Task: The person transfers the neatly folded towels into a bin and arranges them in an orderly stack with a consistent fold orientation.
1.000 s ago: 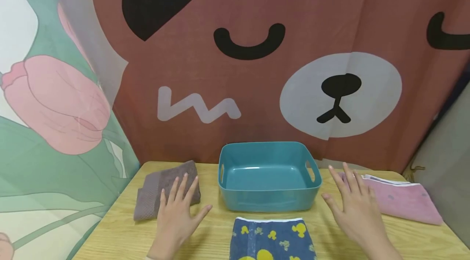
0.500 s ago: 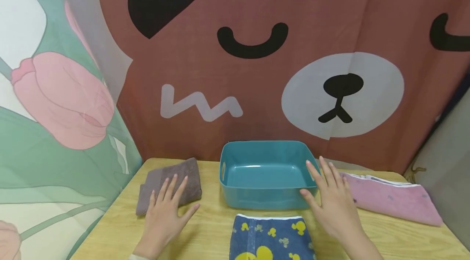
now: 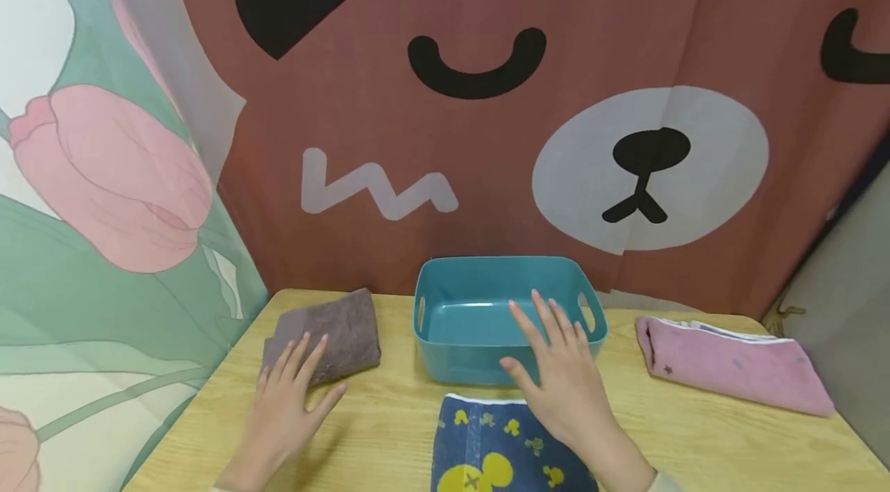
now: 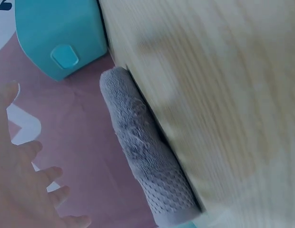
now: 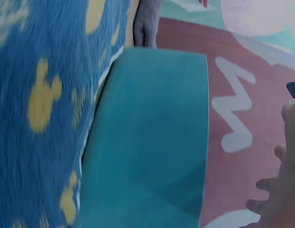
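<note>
My left hand (image 3: 281, 407), fingers spread, hovers before the folded grey-brown towel (image 3: 341, 334) at the table's left; its fingertips overlap that towel in the head view. In the left wrist view the towel (image 4: 138, 137) shows a fuzzy body and a waffle-textured band, apart from the hand (image 4: 24, 180). My right hand (image 3: 566, 376), also spread and holding nothing, is above the folded navy towel (image 3: 462, 438) with yellow mouse-head prints. Its fingers overlap the front of the teal plastic basket (image 3: 459, 361). The right wrist view has the basket wall (image 5: 152, 128) beside the navy towel (image 5: 24, 142).
A folded pink towel (image 3: 744, 368) with a white edge lies on the right of the wooden table (image 3: 389, 438). Behind the table hangs a curtain (image 3: 375, 260) with a brown bear print. A tulip-print cloth (image 3: 111, 175) hangs at the left.
My right hand has moved left, from beside the pink towel to over the navy towel and basket front. My left hand has drifted left and slightly back toward me. The towels and basket stay put.
</note>
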Tool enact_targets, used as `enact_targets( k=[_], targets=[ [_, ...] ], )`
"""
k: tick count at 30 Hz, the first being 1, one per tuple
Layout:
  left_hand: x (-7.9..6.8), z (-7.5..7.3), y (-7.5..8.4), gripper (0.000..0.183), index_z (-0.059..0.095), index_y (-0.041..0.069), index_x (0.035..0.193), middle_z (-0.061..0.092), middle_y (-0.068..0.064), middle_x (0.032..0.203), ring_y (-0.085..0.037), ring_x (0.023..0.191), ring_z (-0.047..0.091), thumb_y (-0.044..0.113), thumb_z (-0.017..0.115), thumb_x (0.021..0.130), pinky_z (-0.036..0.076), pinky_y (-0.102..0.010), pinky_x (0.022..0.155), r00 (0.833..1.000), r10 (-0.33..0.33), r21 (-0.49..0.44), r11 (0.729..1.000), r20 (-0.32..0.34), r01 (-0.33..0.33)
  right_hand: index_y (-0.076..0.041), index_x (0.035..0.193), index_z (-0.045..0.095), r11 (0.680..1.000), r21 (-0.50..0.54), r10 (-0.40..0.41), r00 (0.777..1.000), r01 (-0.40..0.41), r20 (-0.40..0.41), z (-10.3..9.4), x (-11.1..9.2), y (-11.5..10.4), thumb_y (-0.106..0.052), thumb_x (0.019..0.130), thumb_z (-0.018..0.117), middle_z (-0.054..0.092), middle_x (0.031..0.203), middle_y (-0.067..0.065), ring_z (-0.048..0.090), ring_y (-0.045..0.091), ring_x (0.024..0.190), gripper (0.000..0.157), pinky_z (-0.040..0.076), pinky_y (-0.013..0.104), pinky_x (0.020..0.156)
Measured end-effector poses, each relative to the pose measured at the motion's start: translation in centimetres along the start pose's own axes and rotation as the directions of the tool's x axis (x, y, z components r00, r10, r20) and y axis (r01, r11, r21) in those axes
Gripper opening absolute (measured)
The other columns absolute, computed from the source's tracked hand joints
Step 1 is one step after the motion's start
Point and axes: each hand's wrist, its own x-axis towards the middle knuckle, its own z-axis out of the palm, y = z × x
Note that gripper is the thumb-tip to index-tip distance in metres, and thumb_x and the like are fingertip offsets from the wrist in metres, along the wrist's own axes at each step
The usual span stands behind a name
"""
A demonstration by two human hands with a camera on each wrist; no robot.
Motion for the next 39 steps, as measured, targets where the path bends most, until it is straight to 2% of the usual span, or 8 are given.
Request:
enact_targets(
  k=[6, 11, 17, 22, 26, 32, 35, 39],
  targets=[
    [0.1, -1.1, -1.1, 0.076, 0.032, 0.019, 0.156, 0.031, -0.021, 0.156, -0.047, 0.142, 0.024, 0.056, 0.057, 0.095, 0.021, -0.073, 0.105, 1.0, 0.014, -0.025, 1.0, -0.003, -0.014, -0.031, 0.158, 0.027, 0.998, 0.025, -0.063, 0.997, 0.064, -0.044, 0.8, 0.9, -1.6, -0.051, 0.099, 0.053, 0.017, 0.164, 0.005, 0.021, 0.038, 0.146, 0.067, 0.02, 0.067, 0.111],
    [-0.2, -1.8, -2.2, 0.074, 0.031, 0.018, 0.156, 0.03, -0.024, 0.155, -0.049, 0.14, 0.026, 0.052, 0.058, 0.096, 0.024, -0.072, 0.103, 1.0, -0.011, -0.064, 0.998, -0.028, 0.01, -0.034, 0.157, 0.025, 0.991, 0.053, -0.118, 0.993, 0.119, -0.032, 1.0, 1.6, -3.5, -0.057, 0.098, 0.049, 0.016, 0.165, 0.002, 0.019, 0.035, 0.148, 0.067, 0.02, 0.066, 0.112],
    [-0.9, -2.4, -3.5, 0.072, 0.03, 0.02, 0.157, 0.03, -0.023, 0.156, -0.049, 0.14, 0.027, 0.048, 0.059, 0.097, 0.028, -0.07, 0.101, 0.998, -0.022, -0.116, 0.993, -0.066, 0.014, -0.035, 0.157, 0.027, 0.98, 0.1, -0.171, 0.985, 0.173, -0.026, 1.6, 2.2, -5.5, -0.054, 0.099, 0.051, 0.018, 0.164, 0.002, 0.019, 0.033, 0.148, 0.066, 0.02, 0.063, 0.113],
    [-1.5, -2.9, -4.7, 0.072, 0.032, 0.016, 0.156, 0.03, -0.022, 0.156, -0.05, 0.138, 0.028, 0.047, 0.059, 0.097, 0.029, -0.07, 0.1, 0.999, -0.04, -0.141, 0.989, -0.027, 0.036, -0.033, 0.157, 0.028, 0.967, 0.146, -0.207, 0.978, 0.207, -0.012, 2.3, 2.3, -7.1, -0.055, 0.1, 0.044, 0.019, 0.164, 0.0, 0.021, 0.029, 0.148, 0.063, 0.022, 0.059, 0.115],
    [-1.7, -3.1, -5.4, 0.072, 0.031, 0.013, 0.156, 0.029, -0.025, 0.155, -0.052, 0.136, 0.029, 0.048, 0.056, 0.099, 0.029, -0.072, 0.098, 0.998, -0.068, -0.162, 0.984, 0.016, 0.07, -0.037, 0.157, 0.024, 0.956, 0.216, -0.209, 0.977, 0.197, 0.031, 2.7, 2.7, -8.5, -0.056, 0.102, 0.04, 0.017, 0.164, -0.006, 0.02, 0.024, 0.148, 0.061, 0.026, 0.056, 0.114],
    [-1.1, -3.0, -6.4, 0.068, 0.031, 0.012, 0.156, 0.033, -0.026, 0.154, -0.052, 0.135, 0.031, 0.046, 0.053, 0.101, 0.029, -0.07, 0.099, 0.995, -0.087, -0.217, 0.972, 0.044, 0.094, -0.041, 0.157, 0.02, 0.895, 0.433, -0.182, 0.973, 0.103, 0.145, 3.2, 3.4, -10.9, -0.056, 0.103, 0.034, 0.014, 0.163, -0.009, 0.021, 0.026, 0.148, 0.057, 0.038, 0.064, 0.102],
    [-0.7, -2.8, -6.7, 0.067, 0.032, 0.01, 0.155, 0.033, -0.026, 0.154, -0.052, 0.136, 0.03, 0.045, 0.051, 0.102, 0.028, -0.07, 0.1, 0.993, -0.099, -0.247, 0.963, 0.059, 0.11, -0.039, 0.157, 0.023, 0.852, 0.518, -0.188, 0.968, 0.075, 0.168, 3.5, 3.8, -11.9, -0.056, 0.104, 0.033, 0.017, 0.162, -0.01, 0.023, 0.027, 0.147, 0.056, 0.036, 0.066, 0.103],
    [-0.2, -2.5, -6.7, 0.071, 0.03, 0.005, 0.155, 0.029, -0.027, 0.155, -0.053, 0.137, 0.027, 0.048, 0.049, 0.102, 0.026, -0.071, 0.102, 0.985, -0.131, -0.28, 0.947, 0.109, 0.157, -0.041, 0.156, 0.023, 0.814, 0.577, -0.195, 0.966, 0.062, 0.171, 4.4, 4.4, -13.0, -0.056, 0.103, 0.034, 0.02, 0.161, -0.009, 0.025, 0.025, 0.146, 0.056, 0.033, 0.065, 0.106]
  ],
)
